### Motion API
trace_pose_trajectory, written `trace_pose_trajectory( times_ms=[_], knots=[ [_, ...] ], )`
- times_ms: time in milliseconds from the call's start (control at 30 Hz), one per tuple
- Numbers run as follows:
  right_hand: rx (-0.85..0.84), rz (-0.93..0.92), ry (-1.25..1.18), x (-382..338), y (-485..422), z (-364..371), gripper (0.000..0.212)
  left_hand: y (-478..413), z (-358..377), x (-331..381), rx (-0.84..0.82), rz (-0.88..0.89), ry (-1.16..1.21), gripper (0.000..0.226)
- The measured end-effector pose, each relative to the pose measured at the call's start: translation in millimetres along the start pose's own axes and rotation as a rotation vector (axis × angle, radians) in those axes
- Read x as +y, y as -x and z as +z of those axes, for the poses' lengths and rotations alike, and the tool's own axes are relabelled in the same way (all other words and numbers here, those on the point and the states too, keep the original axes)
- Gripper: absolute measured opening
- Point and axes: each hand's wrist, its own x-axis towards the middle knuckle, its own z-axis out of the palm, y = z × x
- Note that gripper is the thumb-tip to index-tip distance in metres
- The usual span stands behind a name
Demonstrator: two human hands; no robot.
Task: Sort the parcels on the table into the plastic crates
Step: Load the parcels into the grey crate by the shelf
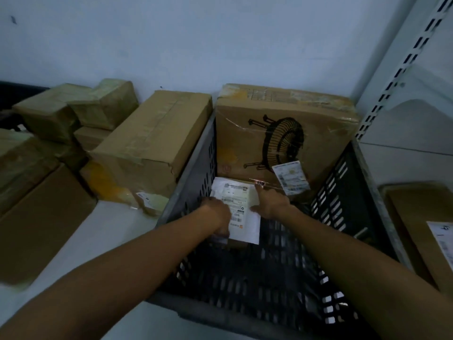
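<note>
Inside the dark plastic crate (186,312), the left hand (217,214) gripped the near left edge of a flat white-labelled parcel (239,195), fingers curled round it. The right hand (268,204) pressed its right edge with straight fingers. The parcel lay on the crate floor against a fan-printed carton (282,133). It appeared light, thin and fairly stiff, best held by opposite edges. Further cartons (152,138) stood on the table (98,231).

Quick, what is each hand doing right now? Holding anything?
The left hand grips the left edge of the white parcel inside the crate.
The right hand is open, its straight fingers resting on that parcel.
</note>
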Motion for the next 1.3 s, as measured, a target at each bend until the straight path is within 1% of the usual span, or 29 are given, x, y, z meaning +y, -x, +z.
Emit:
trace_pose_trajectory(
  times_ms=[33,67,100,167,233,267,300,367,433,500,533,600,633,667,700,767,867,933,1000,1033,1100,1167,1233,1300],
  knots=[
    [0.045,-0.007,0.014,-1.9,0.6,-10.5,0.060,5.0,-8.2,-5.1,0.074,0.040,0.050,0.072],
    [0.117,-0.036,-0.011,-5.6,2.2,-22.7,0.049,14.5,-16.6,-12.7,0.195,0.088,0.099,0.069],
    [0.214,-0.074,-0.041,-12.6,6.6,-36.5,0.040,24.7,-25.1,-21.9,0.341,0.145,0.136,0.064],
    [0.459,-0.145,-0.080,-29.0,14.7,-65.1,0.031,46.7,-35.6,-46.3,0.634,0.203,0.178,0.053],
    [0.677,-0.246,-0.133,-51.7,26.5,-91.0,0.035,68.1,-37.4,-72.9,0.896,0.213,0.211,0.047],
    [0.748,-0.314,-0.174,-64.7,33.4,-101.8,0.039,78.9,-35.6,-85.7,0.986,0.196,0.205,0.046],
    [0.787,-0.375,-0.213,-77.8,37.6,-109.9,0.043,87.5,-31.1,-99.5,1.045,0.161,0.198,0.047],
    [0.783,-0.465,-0.276,-104.3,43.6,-123.4,0.049,102.5,-17.1,-129.9,1.123,0.074,0.238,0.052],
    [0.691,-0.523,-0.307,-131.7,47.1,-129.3,0.059,116.5,-3.0,-158.5,1.130,-0.027,0.303,0.058],
    [0.519,-0.530,-0.337,-157.1,48.5,-126.7,0.073,126.8,13.5,-183.0,1.103,-0.110,0.397,0.064],
    [0.430,-0.506,-0.334,-168.3,46.1,-121.1,0.081,128.3,23.1,-194.0,1.051,-0.136,0.451,0.068],
    [0.333,-0.430,-0.228,-187.5,38.1,-106.1,0.101,124.9,40.5,-211.6,0.861,-0.151,0.604,0.081],
    [0.311,-0.398,-0.175,-195.6,33.2,-98.9,0.107,121.4,47.2,-218.3,0.779,-0.141,0.686,0.087],
    [0.307,-0.373,-0.150,-202.9,29.7,-94.1,0.106,116.9,53.3,-222.8,0.729,-0.121,0.764,0.089],
    [0.314,-0.352,-0.149,-210.1,29.5,-92.0,0.101,111.9,58.8,-226.4,0.717,-0.096,0.838,0.089],
    [0.337,-0.311,-0.168,-221.8,31.4,-88.8,0.088,100.9,68.4,-232.1,0.787,-0.065,0.957,0.083],
    [0.380,-0.211,-0.274,-237.4,35.9,-78.3,0.091,91.2,77.8,-245.0,0.896,-0.034,1.065,0.076],
    [0.363,-0.200,-0.330,-245.5,41.5,-72.0,0.090,89.6,81.2,-255.8,0.934,-0.013,1.092,0.073],
    [0.387,-0.240,-0.366,-248.0,49.0,-69.7,0.091,90.2,81.1,-265.7,0.975,0.004,1.099,0.072],
    [0.445,-0.279,-0.382,-248.4,53.2,-69.9,0.090,91.5,79.6,-270.3,1.000,0.011,1.121,0.070],
    [0.613,-0.376,-0.427,-250.0,60.2,-72.2,0.092,98.3,70.5,-279.1,1.044,0.027,1.226,0.066],
    [0.742,-0.451,-0.479,-255.5,65.6,-79.6,0.103,108.1,54.8,-287.0,1.097,0.058,1.335,0.061],
    [0.801,-0.509,-0.483,-264.1,71.3,-91.2,0.114,118.5,38.8,-292.8,1.153,0.097,1.387,0.057],
    [0.845,-0.570,-0.411,-270.7,75.0,-103.9,0.123,126.8,27.4,-298.6,1.194,0.142,1.421,0.056]
  ],
)
